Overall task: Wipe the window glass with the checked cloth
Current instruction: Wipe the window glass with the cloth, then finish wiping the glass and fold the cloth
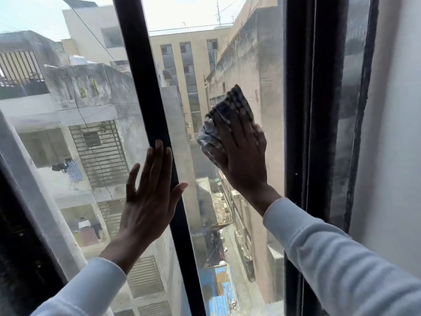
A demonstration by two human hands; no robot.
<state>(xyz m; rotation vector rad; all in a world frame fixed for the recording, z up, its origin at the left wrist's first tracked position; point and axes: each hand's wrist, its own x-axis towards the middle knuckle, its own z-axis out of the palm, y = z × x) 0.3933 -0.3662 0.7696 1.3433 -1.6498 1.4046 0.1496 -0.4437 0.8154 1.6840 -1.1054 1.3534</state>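
White sleeves (pixel 341 258) reach up to the window glass (pixel 262 224). Right hand (pixel 245 156) presses a crumpled, dark-and-pale checked cloth (pixel 227 115) flat against the right pane, fingers spread over it. Left hand (pixel 148 201) lies open and empty on the black frame bar (pixel 145 87).

We see grey buildings (pixel 91 92) far left, a tan block (pixel 189 65) far ahead, a blue roof (pixel 218 286) below, a white wall (pixel 396 133) near right.
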